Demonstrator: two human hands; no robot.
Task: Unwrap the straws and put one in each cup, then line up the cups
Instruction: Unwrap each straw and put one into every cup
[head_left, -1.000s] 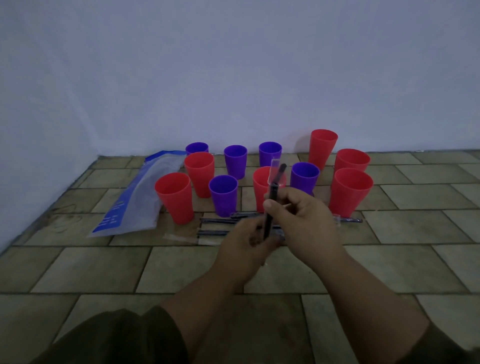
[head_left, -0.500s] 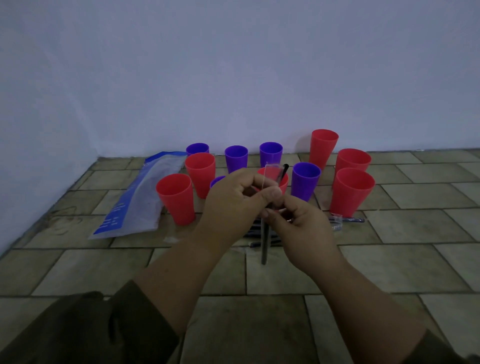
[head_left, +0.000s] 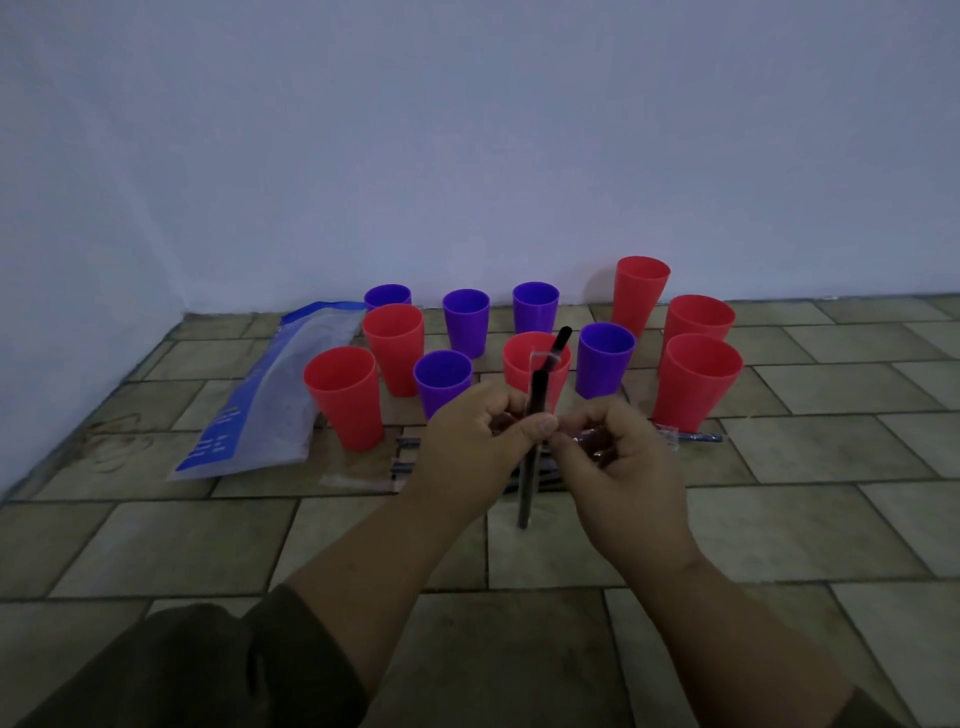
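Lowered left hand (head_left: 478, 447), right hand (head_left: 623, 467) pinch straw (head_left: 525, 493) | 6 red cups (head_left: 340, 400) | 5 purple cups (head_left: 605, 364)

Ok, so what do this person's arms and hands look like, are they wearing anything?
The left hand and right hand are bare, with no gloves, and no watch or bracelet shows at the wrists. The forearms are uncovered. The left sleeve is dark olive-brown cloth, bunched near the elbow; the right sleeve, equally dark, shows only at the bottom corner.

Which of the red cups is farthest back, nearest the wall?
The red cup at the back right; its rim shows highest, and the other five stand nearer the person.
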